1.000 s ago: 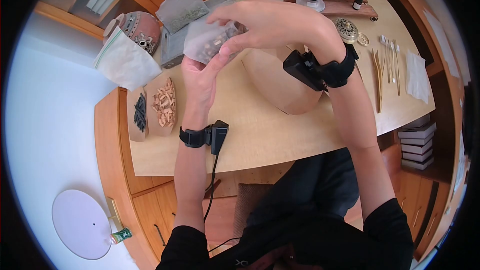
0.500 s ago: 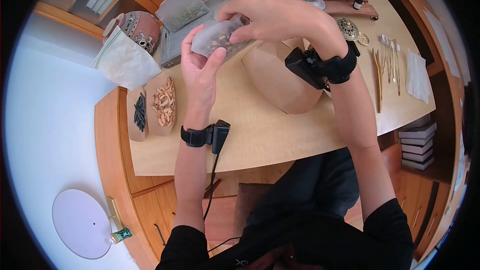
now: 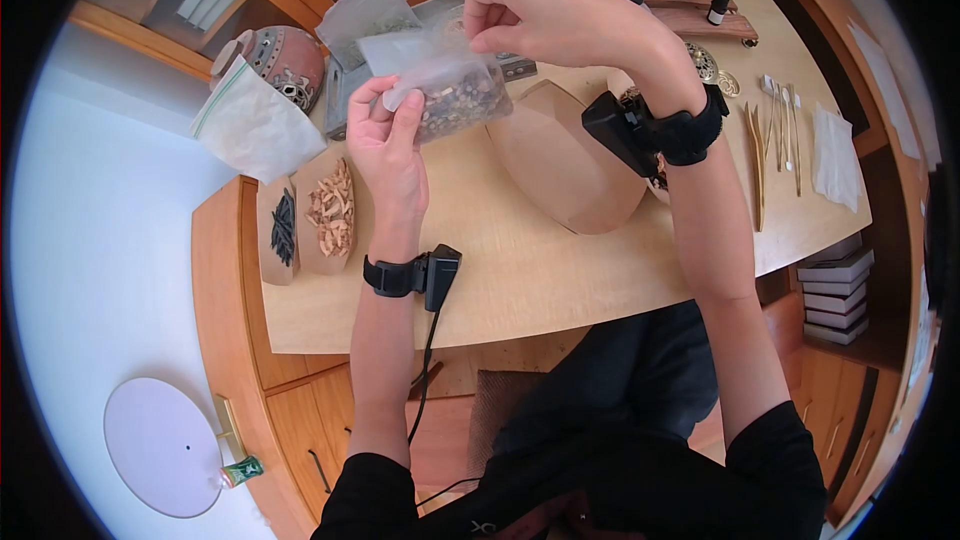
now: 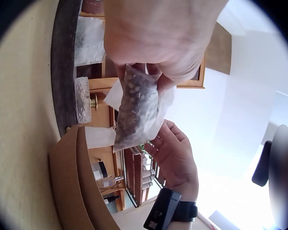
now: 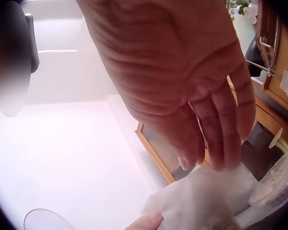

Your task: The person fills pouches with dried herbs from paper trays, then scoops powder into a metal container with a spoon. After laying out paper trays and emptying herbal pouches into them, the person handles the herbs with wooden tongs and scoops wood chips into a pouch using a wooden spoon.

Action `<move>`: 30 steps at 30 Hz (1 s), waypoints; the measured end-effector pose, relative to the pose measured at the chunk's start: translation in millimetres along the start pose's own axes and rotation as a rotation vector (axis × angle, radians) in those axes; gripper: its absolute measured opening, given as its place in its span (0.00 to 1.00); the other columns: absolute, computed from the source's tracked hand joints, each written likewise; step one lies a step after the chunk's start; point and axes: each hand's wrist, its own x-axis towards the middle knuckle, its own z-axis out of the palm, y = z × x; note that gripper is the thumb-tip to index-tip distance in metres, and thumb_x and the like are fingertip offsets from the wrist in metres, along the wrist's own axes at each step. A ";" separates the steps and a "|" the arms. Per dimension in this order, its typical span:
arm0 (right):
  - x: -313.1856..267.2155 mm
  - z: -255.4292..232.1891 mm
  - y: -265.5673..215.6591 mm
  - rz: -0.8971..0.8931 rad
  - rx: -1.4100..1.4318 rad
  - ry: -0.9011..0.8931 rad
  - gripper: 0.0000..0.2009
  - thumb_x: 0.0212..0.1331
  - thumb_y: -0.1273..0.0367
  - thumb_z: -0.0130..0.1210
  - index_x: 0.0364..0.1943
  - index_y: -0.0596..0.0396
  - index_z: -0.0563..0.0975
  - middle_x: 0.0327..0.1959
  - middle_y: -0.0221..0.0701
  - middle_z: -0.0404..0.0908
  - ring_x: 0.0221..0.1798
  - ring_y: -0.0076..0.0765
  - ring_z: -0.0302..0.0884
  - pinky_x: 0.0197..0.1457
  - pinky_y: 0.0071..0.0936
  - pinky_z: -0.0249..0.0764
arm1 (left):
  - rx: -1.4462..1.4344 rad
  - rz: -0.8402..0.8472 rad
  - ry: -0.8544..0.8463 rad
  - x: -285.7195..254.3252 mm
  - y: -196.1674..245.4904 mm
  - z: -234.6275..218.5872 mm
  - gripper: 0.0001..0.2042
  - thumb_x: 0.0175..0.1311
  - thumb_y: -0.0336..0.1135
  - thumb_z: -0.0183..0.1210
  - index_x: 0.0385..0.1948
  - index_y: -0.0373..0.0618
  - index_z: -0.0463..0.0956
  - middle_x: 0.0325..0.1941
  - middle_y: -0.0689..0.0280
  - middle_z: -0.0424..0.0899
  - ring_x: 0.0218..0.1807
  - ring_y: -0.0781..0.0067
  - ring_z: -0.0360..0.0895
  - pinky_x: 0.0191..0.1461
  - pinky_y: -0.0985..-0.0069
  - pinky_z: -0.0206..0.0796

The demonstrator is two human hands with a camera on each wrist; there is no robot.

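A translucent pouch (image 3: 465,105) of small mixed dried pieces is held up over the table, tilted on its side. My left hand (image 3: 388,150) pinches its left end between thumb and fingers. At the pouch's upper edge, the fingertips of my right hand (image 3: 560,18) close on the thin film; in the left wrist view that hand (image 4: 175,155) meets the pouch (image 4: 137,110) at its far edge. A brown paper tray (image 3: 560,160) stands below and to the right of the pouch. Its right side is partly hidden by my right wrist.
Paper trays with dark sticks (image 3: 283,230) and tan chips (image 3: 332,210) stand at the left. Behind them are a zip bag (image 3: 255,125), a round pot (image 3: 285,60) and a bag of herbs (image 3: 365,20). Metal tools (image 3: 757,170) and a white cloth (image 3: 835,155) lie at the right.
The pouch has swung to the right and tilted, showing its contents along its length. My right hand has moved up and right from the pouch's middle to its upper edge.
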 end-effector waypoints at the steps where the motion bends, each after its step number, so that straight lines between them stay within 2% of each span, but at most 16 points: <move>1: -0.6 -0.9 -0.8 0.005 -0.036 -0.014 0.09 0.57 0.69 0.61 0.35 0.63 0.79 0.29 0.36 0.83 0.34 0.36 0.82 0.42 0.29 0.77 | -0.009 0.021 0.022 0.0 0.1 0.5 0.15 0.64 0.23 0.59 0.50 0.42 0.68 0.46 0.63 0.80 0.47 0.77 0.77 0.52 0.77 0.71; 11: 2.4 8.1 3.9 -0.008 0.063 0.017 0.07 0.59 0.73 0.58 0.38 0.61 0.75 0.29 0.35 0.82 0.34 0.34 0.81 0.39 0.29 0.76 | -0.068 0.082 0.051 0.4 1.8 1.4 0.14 0.65 0.24 0.59 0.50 0.41 0.68 0.44 0.63 0.80 0.47 0.76 0.77 0.53 0.78 0.71; 16: 2.5 7.3 5.5 -0.095 0.082 0.117 0.05 0.57 0.76 0.57 0.36 0.59 0.74 0.27 0.33 0.80 0.31 0.32 0.78 0.36 0.28 0.73 | -0.083 0.081 0.053 1.6 0.7 -0.1 0.13 0.66 0.24 0.57 0.50 0.40 0.68 0.47 0.62 0.80 0.49 0.75 0.77 0.55 0.76 0.71; 20: 0.1 6.0 4.5 -0.089 0.054 0.119 0.05 0.57 0.75 0.55 0.37 0.59 0.75 0.27 0.33 0.80 0.30 0.32 0.78 0.35 0.28 0.73 | -0.094 0.093 0.045 1.9 0.0 -2.0 0.13 0.67 0.24 0.56 0.50 0.41 0.67 0.50 0.60 0.80 0.51 0.74 0.77 0.56 0.76 0.71; 26: 2.4 10.4 6.4 -0.061 -0.019 0.081 0.05 0.56 0.72 0.55 0.33 0.59 0.77 0.26 0.34 0.79 0.30 0.33 0.78 0.34 0.29 0.73 | -0.103 0.111 0.046 1.5 1.4 -1.4 0.13 0.67 0.24 0.56 0.51 0.42 0.67 0.49 0.61 0.81 0.51 0.74 0.78 0.56 0.75 0.71; 30: 3.2 17.0 3.7 -0.048 -0.053 0.141 0.06 0.54 0.71 0.57 0.30 0.60 0.77 0.24 0.36 0.80 0.29 0.38 0.79 0.35 0.33 0.74 | -0.086 0.104 0.048 0.5 1.9 1.0 0.15 0.66 0.24 0.58 0.52 0.41 0.66 0.48 0.61 0.81 0.49 0.77 0.77 0.55 0.77 0.70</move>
